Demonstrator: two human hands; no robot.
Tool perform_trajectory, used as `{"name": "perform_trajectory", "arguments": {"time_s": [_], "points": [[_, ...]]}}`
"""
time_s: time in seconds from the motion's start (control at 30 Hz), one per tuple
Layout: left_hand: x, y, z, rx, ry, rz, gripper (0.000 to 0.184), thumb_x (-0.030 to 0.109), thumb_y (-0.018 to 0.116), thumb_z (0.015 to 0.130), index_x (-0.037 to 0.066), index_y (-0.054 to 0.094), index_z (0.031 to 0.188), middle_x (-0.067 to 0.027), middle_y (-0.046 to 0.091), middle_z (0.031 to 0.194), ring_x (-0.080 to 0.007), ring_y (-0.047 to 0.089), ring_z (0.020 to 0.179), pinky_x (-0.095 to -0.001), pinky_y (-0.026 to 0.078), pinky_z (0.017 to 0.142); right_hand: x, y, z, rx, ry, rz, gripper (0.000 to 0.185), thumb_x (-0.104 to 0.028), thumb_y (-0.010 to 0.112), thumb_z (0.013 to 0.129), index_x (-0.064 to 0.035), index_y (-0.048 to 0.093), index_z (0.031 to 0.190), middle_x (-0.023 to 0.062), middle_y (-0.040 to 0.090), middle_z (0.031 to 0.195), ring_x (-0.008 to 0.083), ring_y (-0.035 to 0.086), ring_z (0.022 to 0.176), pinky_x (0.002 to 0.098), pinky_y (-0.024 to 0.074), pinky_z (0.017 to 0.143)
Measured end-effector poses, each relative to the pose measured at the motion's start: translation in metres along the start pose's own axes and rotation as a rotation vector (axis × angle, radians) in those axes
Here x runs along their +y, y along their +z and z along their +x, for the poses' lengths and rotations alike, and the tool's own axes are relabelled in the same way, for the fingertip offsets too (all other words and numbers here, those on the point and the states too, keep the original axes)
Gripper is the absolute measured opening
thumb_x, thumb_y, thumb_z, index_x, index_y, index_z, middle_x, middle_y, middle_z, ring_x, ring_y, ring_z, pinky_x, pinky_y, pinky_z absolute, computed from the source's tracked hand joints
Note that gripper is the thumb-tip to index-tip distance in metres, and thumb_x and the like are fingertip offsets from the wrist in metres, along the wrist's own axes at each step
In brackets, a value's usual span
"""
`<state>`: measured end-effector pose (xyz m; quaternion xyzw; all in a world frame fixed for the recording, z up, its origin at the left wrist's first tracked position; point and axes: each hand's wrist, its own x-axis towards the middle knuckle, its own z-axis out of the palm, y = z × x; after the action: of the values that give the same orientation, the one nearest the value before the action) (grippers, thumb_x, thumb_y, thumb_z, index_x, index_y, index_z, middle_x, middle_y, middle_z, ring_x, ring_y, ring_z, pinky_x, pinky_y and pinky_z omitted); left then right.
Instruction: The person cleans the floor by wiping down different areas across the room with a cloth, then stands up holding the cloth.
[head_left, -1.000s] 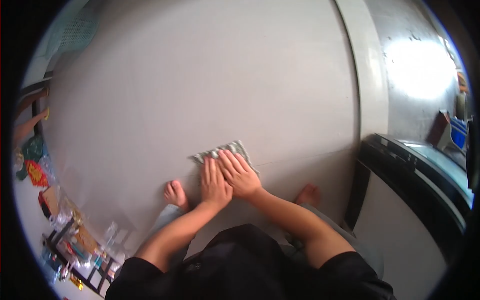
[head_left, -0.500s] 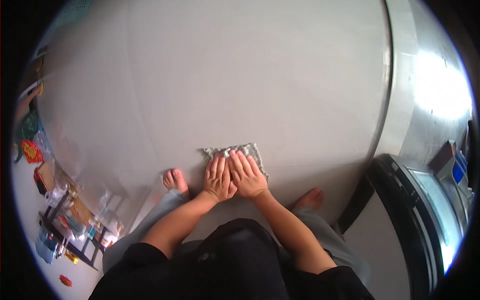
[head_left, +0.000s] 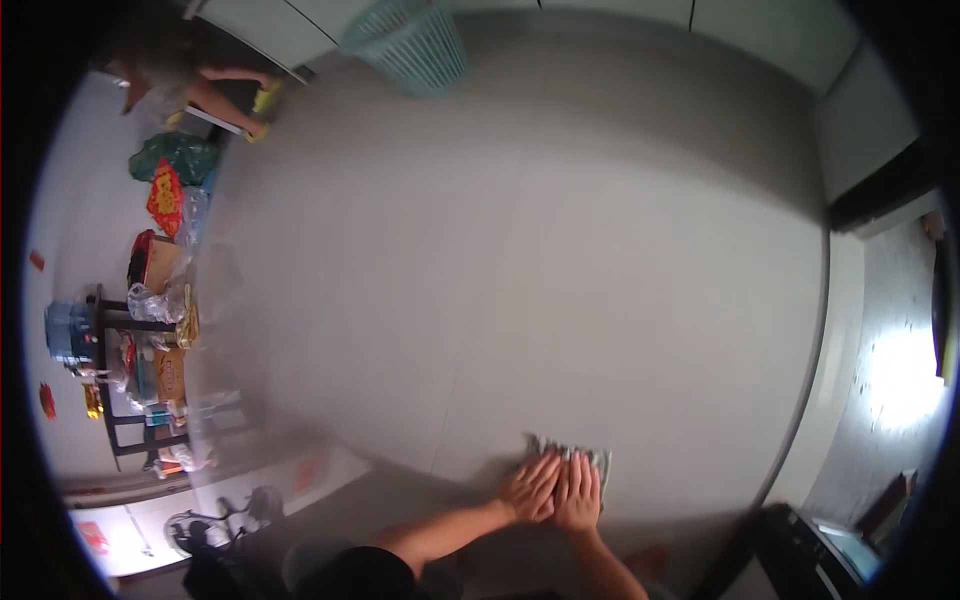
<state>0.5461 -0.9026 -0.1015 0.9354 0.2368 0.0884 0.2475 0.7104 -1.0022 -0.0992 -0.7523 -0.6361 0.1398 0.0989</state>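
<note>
A grey, fuzzy-textured cloth [head_left: 604,460] lies on the pale tiled floor [head_left: 560,280], low in the view. My left hand [head_left: 533,488] rests flat on its left part, fingers stretched forward. Beside it, my right hand [head_left: 577,493] presses flat on the cloth, its fingers also straight. The two hands touch or nearly touch, both open. Much of the cloth is hidden under them; its far edge and right side show.
A light green slatted basket [head_left: 410,50] stands at the far edge. Near the left wall are a dark shelf [head_left: 108,380] with packages, a green bag [head_left: 175,158], and another person's legs [head_left: 225,105]. A black-framed appliance [head_left: 800,545] stands at lower right.
The view has swung, bringing the basket and more of the other person's legs into sight. My hands and the cloth now appear lower and farther right, still together.
</note>
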Motion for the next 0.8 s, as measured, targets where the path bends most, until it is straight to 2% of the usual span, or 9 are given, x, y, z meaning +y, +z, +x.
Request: {"name": "perform_trajectory", "arguments": {"time_s": [0.07,0.17,0.23,0.37,0.4,0.47,0.53,0.7,0.8], "points": [[-0.003,-0.005,0.001,-0.009,0.021,-0.04,0.073,0.037,0.047,0.101,-0.013,0.052,0.154,-0.0294,0.048,0.165,-0.0429,0.042,0.158,-0.0541,0.03,0.131,-0.017,0.019,-0.01,-0.046,0.024,-0.096,0.069,-0.041,0.056,0.1,-0.0014,0.056,0.156,0.0215,0.045,0.17,0.0373,0.045,0.156,0.0584,0.0343,0.128],[-0.003,-0.003,-0.006,-0.096,0.023,-0.081,0.075,0.037,0.049,0.1,-0.015,0.049,0.155,-0.032,0.044,0.167,-0.0458,0.036,0.16,-0.0558,0.028,0.132,-0.018,0.002,-0.002,0.016,0.018,0.082,0.071,-0.037,0.055,0.101,0.0051,0.051,0.158,0.0281,0.04,0.171,0.0435,0.037,0.16,0.06,0.0295,0.13],[-0.019,-0.013,0.007,-0.124,0.046,-0.082,0.076,0.036,0.05,0.099,-0.015,0.047,0.156,-0.0327,0.042,0.168,-0.0461,0.034,0.161,-0.0564,0.027,0.133,-0.02,0.007,-0.003,0.061,0.001,0.004,0.073,-0.035,0.057,0.097,0.0064,0.051,0.156,0.0266,0.038,0.173,0.0423,0.036,0.161,0.0593,0.0252,0.132],[0.014,-0.024,-0.078,-0.292,-0.017,0.039,0.08,0.043,0.052,0.102,-0.015,0.044,0.157,-0.0322,0.042,0.167,-0.045,0.032,0.162,-0.056,0.026,0.133,-0.071,0.014,-0.06,-0.021,0.088,0.023,0.069,-0.033,0.058,0.096,0.0042,0.056,0.153,0.0233,0.046,0.169,0.039,0.042,0.159,0.0579,0.0286,0.131],[0.015,-0.032,-0.097,-0.267,-0.015,0.047,0.08,0.043,0.052,0.102,-0.015,0.044,0.157,-0.0322,0.042,0.167,-0.045,0.032,0.162,-0.056,0.026,0.133,-0.081,0.037,-0.098,-0.014,-0.085,-0.013,0.072,-0.037,0.061,0.094,0.0038,0.055,0.154,0.0227,0.044,0.171,0.038,0.039,0.16,0.0578,0.0266,0.132],[0.026,-0.059,-0.163,-0.56,-0.05,0.014,0.087,0.054,0.054,0.105,-0.015,0.044,0.158,-0.0328,0.04,0.168,-0.0441,0.03,0.163,-0.0552,0.025,0.134,-0.088,0.064,-0.106,0.007,-0.267,-0.044,0.076,-0.04,0.063,0.093,0.0034,0.055,0.155,0.0221,0.041,0.172,0.0369,0.036,0.162,0.0577,0.0246,0.133],[0.015,-0.079,-0.197,-0.602,-0.059,-0.005,0.092,0.059,0.054,0.105,-0.016,0.043,0.157,-0.0337,0.039,0.168,-0.0454,0.028,0.164,-0.0555,0.024,0.134,-0.12,0.043,-0.121,-0.211,-0.484,0.015,0.079,-0.044,0.068,0.091,0.002,0.057,0.154,0.0203,0.042,0.173,0.0346,0.037,0.162,0.0574,0.0254,0.133],[-0.01,-0.087,-0.167,-0.532,-0.187,-0.038,0.103,0.069,0.05,0.105,-0.02,0.04,0.157,-0.0383,0.035,0.168,-0.0518,0.024,0.163,-0.057,0.02,0.135,-0.127,0.032,-0.048,-0.192,-0.464,0.002,0.08,-0.048,0.064,0.096,0.0037,0.055,0.156,0.0194,0.042,0.173,0.0356,0.037,0.162,0.0539,0.0287,0.133],[-0.07,-0.078,-0.116,-0.289,-0.169,0.087,0.111,0.069,0.051,0.104,-0.027,0.033,0.156,-0.0468,0.027,0.168,-0.0589,0.017,0.163,-0.0602,0.014,0.136,-0.133,0.044,0.031,-0.007,-0.33,-0.018,0.077,-0.045,0.06,0.099,0.0044,0.052,0.158,0.0203,0.041,0.173,0.0354,0.037,0.162,0.0515,0.0293,0.133]]}}
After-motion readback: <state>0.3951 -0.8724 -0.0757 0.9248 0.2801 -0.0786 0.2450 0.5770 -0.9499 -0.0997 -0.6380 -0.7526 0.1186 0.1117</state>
